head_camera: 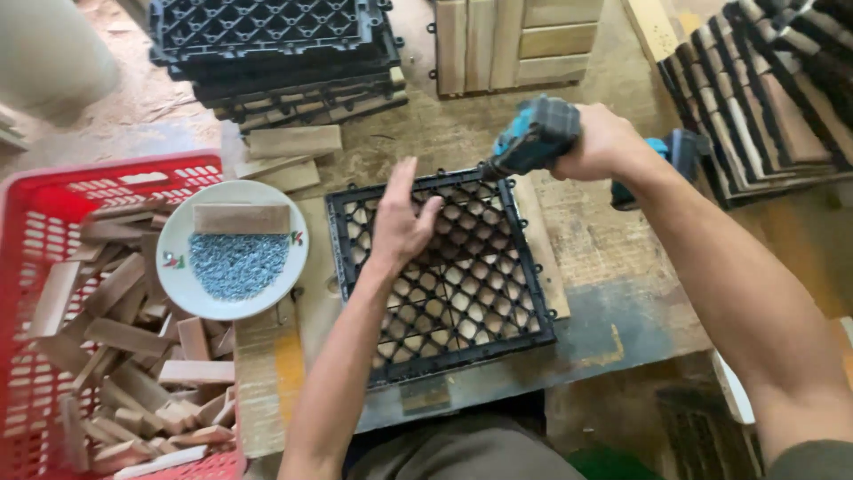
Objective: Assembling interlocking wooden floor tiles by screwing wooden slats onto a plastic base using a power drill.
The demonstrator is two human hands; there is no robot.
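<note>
A black plastic grid tile (462,293) lies on the wooden workbench with pale wooden slats showing through its openings. My left hand (402,218) rests flat on the tile's upper left part, fingers spread. My right hand (597,142) grips a teal and black cordless screwdriver (533,135), its tip pointing down-left at the tile's far edge. A white plate (178,267) holding a heap of small silver screws (238,263) and a short wood block sits just left of the tile.
A red plastic crate (35,222) full of short wood offcuts stands at the left. Stacks of black grid tiles (267,36) lie at the back. A finished wooden tile (515,40) lies at the back middle, and more stacked tiles (764,98) lean at the right.
</note>
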